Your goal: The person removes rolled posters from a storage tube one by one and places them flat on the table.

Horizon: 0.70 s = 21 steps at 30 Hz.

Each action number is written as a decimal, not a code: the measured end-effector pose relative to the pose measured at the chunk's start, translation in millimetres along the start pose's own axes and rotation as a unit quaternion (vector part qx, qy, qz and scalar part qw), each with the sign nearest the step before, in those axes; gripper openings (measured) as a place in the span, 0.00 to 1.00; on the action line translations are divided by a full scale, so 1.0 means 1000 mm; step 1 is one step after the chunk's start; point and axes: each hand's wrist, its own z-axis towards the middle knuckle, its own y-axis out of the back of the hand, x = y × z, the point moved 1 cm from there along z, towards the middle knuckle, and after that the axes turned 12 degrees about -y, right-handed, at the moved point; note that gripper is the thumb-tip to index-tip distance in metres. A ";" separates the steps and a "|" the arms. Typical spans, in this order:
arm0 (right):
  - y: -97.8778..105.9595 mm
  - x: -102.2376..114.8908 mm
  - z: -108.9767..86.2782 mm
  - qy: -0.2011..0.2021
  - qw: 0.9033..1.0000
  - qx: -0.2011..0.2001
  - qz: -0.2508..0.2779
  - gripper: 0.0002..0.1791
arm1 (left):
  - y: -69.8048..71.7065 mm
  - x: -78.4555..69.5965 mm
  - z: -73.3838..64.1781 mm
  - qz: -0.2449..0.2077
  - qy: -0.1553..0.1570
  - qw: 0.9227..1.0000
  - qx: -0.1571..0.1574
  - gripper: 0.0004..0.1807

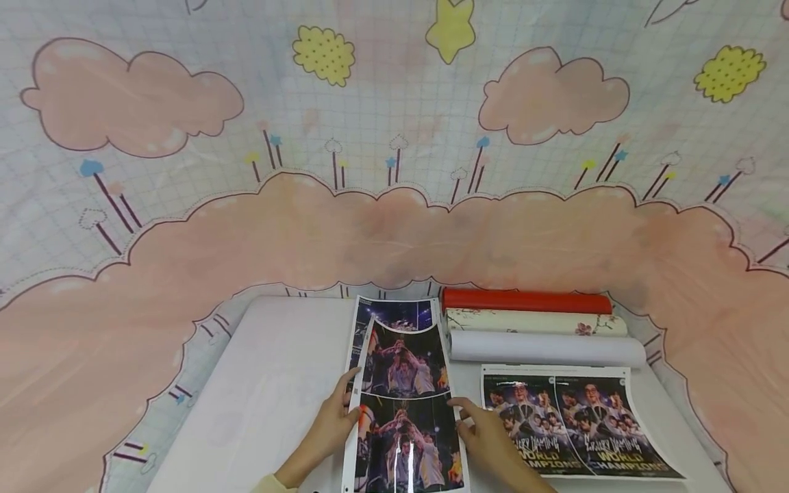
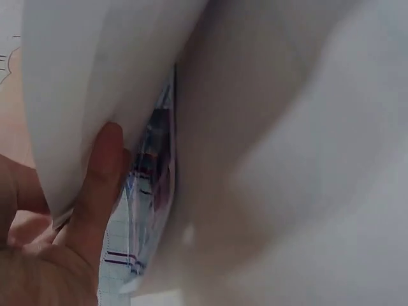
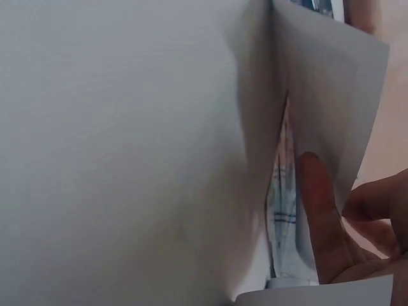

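A glossy photo sheet [image 1: 403, 366], printed with two similar pictures of people raising their arms together, is held up near the middle of the table. My left hand [image 1: 333, 424] pinches its left edge, and my right hand [image 1: 487, 441] pinches the right edge. From below, the left wrist view shows the white back of the sheet [image 2: 83, 76] between the thumb and fingers of the left hand [image 2: 86, 217]. The right wrist view likewise has the right hand [image 3: 328, 229] gripping the sheet's white edge [image 3: 347, 108]. Behind it lies another printed sheet [image 1: 394, 311], mostly covered.
Three rolls lie stacked back to front at the back right: red [image 1: 524, 300], flower-patterned cream [image 1: 530, 320] and white [image 1: 545, 347]. In front of them rests a dark poster sheet [image 1: 573, 424] with a curled right side. The white tabletop [image 1: 271, 370] meets a cloud-patterned cloth [image 1: 431, 236].
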 end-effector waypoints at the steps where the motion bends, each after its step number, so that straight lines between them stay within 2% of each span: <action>1: 0.000 0.000 0.000 0.010 1.000 0.004 -0.015 0.21 | 0.001 0.001 0.000 0.030 -0.012 0.999 0.004 0.29; 4: -0.002 0.001 0.000 0.021 0.999 0.014 -0.045 0.18 | 0.002 0.005 -0.002 0.114 -0.033 0.993 0.017 0.18; 6: -0.004 0.001 -0.001 0.019 0.998 0.018 -0.061 0.19 | 0.003 0.007 -0.004 0.168 -0.054 0.984 0.020 0.15; 7: -0.005 0.001 -0.002 0.019 0.997 0.017 -0.073 0.20 | 0.004 0.008 -0.006 0.202 -0.070 0.977 0.020 0.16; 9: -0.006 0.000 -0.002 0.019 0.994 0.018 -0.102 0.22 | 0.004 0.009 -0.009 0.274 -0.090 0.957 0.019 0.21; 11: -0.009 -0.001 -0.003 0.022 0.989 0.014 -0.143 0.24 | 0.004 0.008 -0.012 0.358 -0.116 0.926 0.012 0.25; 13: -0.011 -0.002 -0.003 0.023 0.984 0.009 -0.178 0.26 | 0.003 0.005 -0.014 0.432 -0.141 0.891 0.007 0.28; 16: -0.013 -0.002 -0.004 0.022 0.977 0.000 -0.214 0.27 | 0.000 0.000 -0.015 0.495 -0.182 0.849 -0.007 0.27; 17: -0.013 -0.001 -0.004 0.022 0.975 -0.003 -0.220 0.27 | -0.002 -0.001 -0.016 0.506 -0.195 0.840 -0.013 0.26; 19: -0.013 0.001 -0.005 0.027 0.973 -0.006 -0.228 0.27 | -0.004 -0.003 -0.017 0.520 -0.208 0.828 -0.022 0.24; 20: -0.013 0.003 -0.005 0.031 0.973 -0.007 -0.230 0.26 | -0.005 -0.003 -0.018 0.524 -0.208 0.826 -0.023 0.24; 21: -0.013 0.004 -0.005 0.034 0.973 -0.006 -0.230 0.26 | -0.005 -0.003 -0.020 0.524 -0.200 0.828 -0.023 0.25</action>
